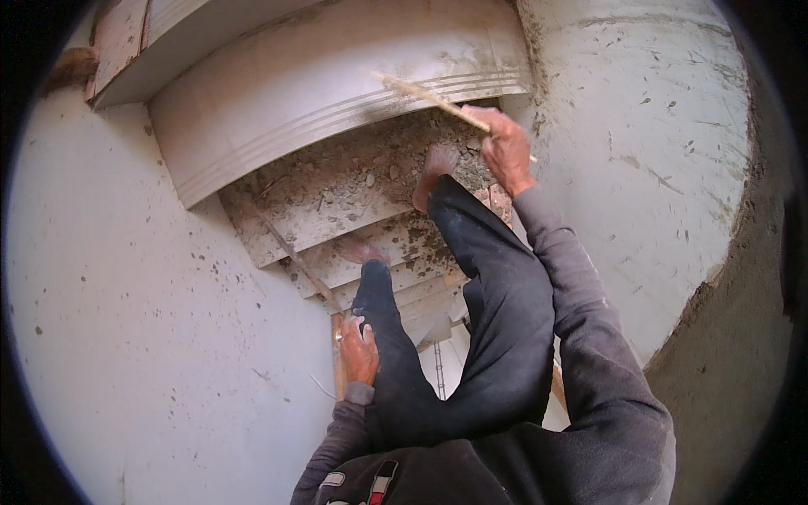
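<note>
My right hand [507, 150] is closed around a thin wooden stick [433, 101], whose pale far end points up and left over the grooved edge of a stair tread [353, 63]. A short piece of the stick shows behind the fist. Lower left, my left hand [358, 352] sits beside my left lower leg with its fingers curled. What those fingers grip, if anything, is hidden. Just beyond them a narrow wooden strip [296, 259] slants across the steps, and an upright wooden piece [338, 370] runs next to the wrist.
Rubble and dust [353, 168] cover the step under the tread, where my bare right foot [435, 172] stands. My left foot [362, 250] is on a lower step. Stained pale walls rise on the left [151, 320] and right [648, 168]. The stairs drop away between my legs.
</note>
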{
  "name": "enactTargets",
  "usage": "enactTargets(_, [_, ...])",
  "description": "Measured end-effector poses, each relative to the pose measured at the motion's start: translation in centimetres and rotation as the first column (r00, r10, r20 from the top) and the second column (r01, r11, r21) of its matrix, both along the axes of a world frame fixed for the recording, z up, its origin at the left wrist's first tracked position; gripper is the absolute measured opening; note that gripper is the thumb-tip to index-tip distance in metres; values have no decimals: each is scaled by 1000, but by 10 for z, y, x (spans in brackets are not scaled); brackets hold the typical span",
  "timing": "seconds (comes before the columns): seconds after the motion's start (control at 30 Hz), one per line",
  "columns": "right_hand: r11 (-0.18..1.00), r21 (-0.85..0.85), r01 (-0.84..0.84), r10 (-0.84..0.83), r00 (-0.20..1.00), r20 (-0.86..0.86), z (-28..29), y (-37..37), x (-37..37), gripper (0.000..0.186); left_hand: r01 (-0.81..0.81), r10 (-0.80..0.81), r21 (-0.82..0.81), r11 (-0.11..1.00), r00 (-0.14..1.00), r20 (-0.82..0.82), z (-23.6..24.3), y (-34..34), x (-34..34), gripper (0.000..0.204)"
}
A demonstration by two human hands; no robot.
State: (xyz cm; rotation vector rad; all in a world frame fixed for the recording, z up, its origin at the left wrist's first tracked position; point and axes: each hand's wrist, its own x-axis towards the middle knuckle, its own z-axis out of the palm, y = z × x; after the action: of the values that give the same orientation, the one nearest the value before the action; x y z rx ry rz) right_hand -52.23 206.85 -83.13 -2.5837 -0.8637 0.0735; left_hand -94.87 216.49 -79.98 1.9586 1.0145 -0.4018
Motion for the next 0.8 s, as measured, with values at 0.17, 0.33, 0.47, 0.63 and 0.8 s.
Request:
enactTargets(0.17, [986, -154, -65, 84, 990, 115, -13, -2, 16, 41, -17, 16, -43, 999, 1000, -20, 4, 0, 15, 19])
enactTargets(0.33, [757, -95, -647, 644, 763, -59, 14, 40, -23, 20, -29, 30, 27, 999, 999, -39, 3, 1, 8, 19])
enactTargets(0.47, [734, -116, -669, 677, 707, 207, 11, 78, 9, 17, -43, 43, 19, 999, 998, -34, 0, -6, 18, 20])
enactTargets(0.63, [715, -156, -682, 696, 673, 249, -9, 159, 24, 21, -61, 57, -32, 998, 992, -110, 4, -10, 33, 21])
enactTargets(0.8, [651, -79, -755, 742, 612, 272, -32, 252, -3, 19, -35, 39, 29, 999, 990, -134, -2, -20, 37, 21])
